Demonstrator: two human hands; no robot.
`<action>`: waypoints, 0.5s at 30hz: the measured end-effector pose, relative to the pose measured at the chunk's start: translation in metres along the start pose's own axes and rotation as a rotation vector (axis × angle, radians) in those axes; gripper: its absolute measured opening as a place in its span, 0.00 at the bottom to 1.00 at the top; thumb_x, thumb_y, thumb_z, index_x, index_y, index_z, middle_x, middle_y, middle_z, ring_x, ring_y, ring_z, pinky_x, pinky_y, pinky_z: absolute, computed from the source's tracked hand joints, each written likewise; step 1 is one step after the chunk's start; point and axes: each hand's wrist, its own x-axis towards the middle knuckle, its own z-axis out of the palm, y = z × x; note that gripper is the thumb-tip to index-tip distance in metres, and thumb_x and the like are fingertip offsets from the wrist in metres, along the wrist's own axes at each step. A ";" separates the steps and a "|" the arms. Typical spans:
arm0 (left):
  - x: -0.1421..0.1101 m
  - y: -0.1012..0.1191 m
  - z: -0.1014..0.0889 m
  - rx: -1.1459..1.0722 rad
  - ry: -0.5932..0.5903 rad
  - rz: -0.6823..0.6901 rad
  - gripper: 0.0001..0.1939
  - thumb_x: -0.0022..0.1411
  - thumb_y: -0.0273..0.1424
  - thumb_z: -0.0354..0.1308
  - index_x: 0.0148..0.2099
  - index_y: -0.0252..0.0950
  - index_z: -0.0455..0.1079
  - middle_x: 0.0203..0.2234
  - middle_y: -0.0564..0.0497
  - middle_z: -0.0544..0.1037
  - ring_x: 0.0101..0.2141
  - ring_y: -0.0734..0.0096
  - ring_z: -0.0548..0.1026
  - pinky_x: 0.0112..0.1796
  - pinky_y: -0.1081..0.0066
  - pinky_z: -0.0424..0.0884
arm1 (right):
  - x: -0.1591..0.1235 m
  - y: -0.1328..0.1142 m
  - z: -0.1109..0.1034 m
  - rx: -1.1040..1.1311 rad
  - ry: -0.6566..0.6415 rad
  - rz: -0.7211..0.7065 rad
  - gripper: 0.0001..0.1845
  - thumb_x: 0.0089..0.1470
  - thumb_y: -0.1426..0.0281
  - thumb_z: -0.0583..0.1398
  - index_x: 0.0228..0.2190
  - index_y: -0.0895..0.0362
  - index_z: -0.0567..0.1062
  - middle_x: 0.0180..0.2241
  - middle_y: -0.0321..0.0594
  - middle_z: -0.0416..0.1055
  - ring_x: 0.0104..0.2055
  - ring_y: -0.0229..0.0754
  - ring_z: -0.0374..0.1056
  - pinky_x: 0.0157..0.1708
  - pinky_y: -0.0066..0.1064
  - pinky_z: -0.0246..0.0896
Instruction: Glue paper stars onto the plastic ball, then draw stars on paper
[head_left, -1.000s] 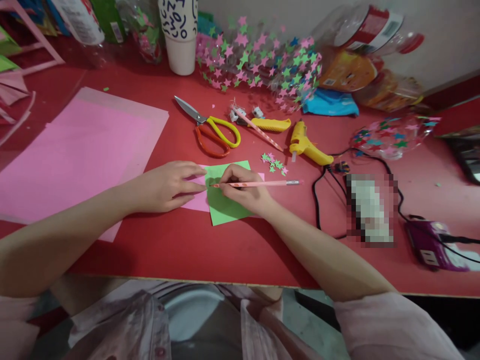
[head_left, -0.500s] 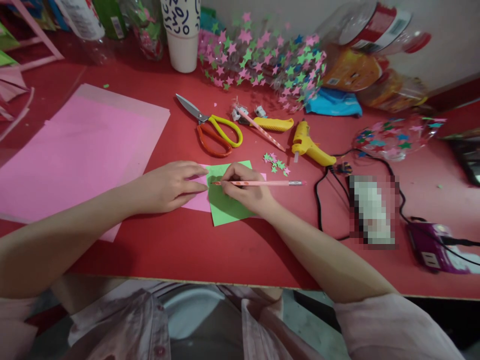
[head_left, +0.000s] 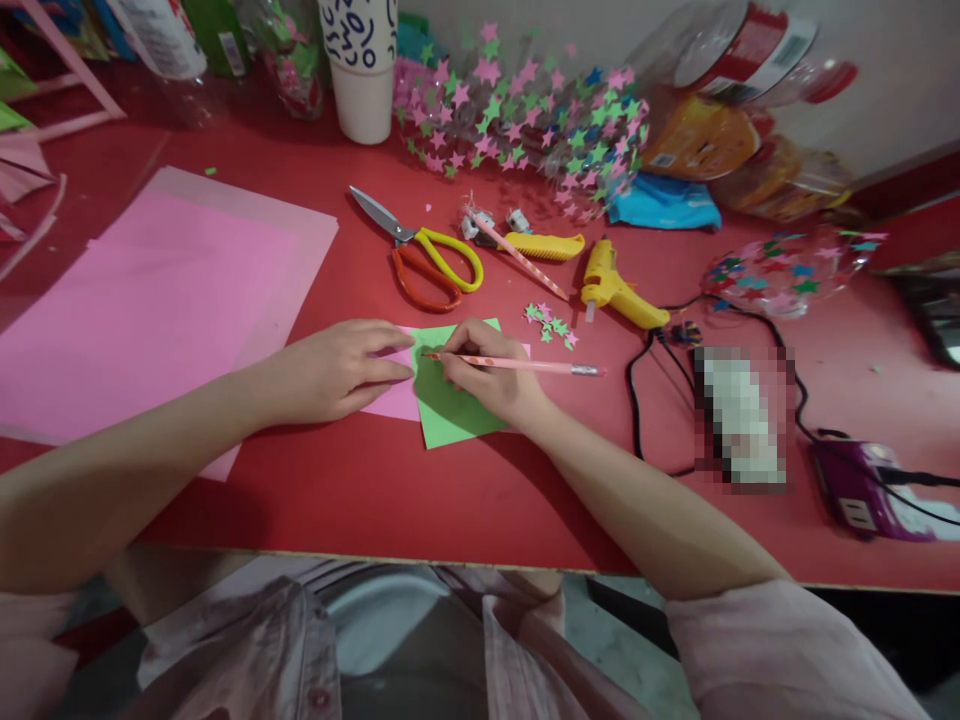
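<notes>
My right hand (head_left: pixel 491 380) grips a pink pencil (head_left: pixel 525 366), its tip touching a small green paper (head_left: pixel 450 415) on the red table (head_left: pixel 450 500). My left hand (head_left: pixel 337 370) lies flat beside it, fingers pressing down the pink paper (head_left: pixel 390 400) that lies under the green sheet. The pencil's eraser end points right. Part of the green paper is hidden under my right hand.
Orange and yellow scissors (head_left: pixel 427 265), a yellow utility knife (head_left: pixel 540 245), a second pink pencil (head_left: pixel 517 258), a yellow glue gun (head_left: pixel 615 290) with black cord and loose paper stars (head_left: pixel 551 327) lie beyond. Large pink sheets (head_left: pixel 142 300) at left; star-covered bottle (head_left: pixel 525 130) and cup (head_left: pixel 364 70) behind.
The pencil tip has shifted slightly up and away on the green paper, and the pencil now tilts a little. My left hand has stayed in place.
</notes>
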 end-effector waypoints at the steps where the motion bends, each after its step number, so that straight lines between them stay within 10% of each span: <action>1: 0.000 0.000 0.000 -0.002 0.002 0.001 0.17 0.69 0.31 0.46 0.50 0.35 0.75 0.53 0.36 0.72 0.53 0.55 0.71 0.53 0.55 0.70 | 0.000 0.000 0.000 -0.002 0.001 -0.010 0.06 0.49 0.72 0.58 0.23 0.55 0.64 0.21 0.30 0.63 0.24 0.33 0.57 0.24 0.27 0.50; 15: 0.001 0.000 -0.001 -0.017 0.005 0.011 0.18 0.69 0.31 0.46 0.49 0.33 0.76 0.53 0.35 0.72 0.52 0.54 0.72 0.52 0.53 0.70 | 0.002 -0.002 -0.005 -0.056 -0.034 -0.085 0.06 0.40 0.75 0.54 0.19 0.54 0.59 0.18 0.28 0.55 0.21 0.31 0.49 0.21 0.27 0.43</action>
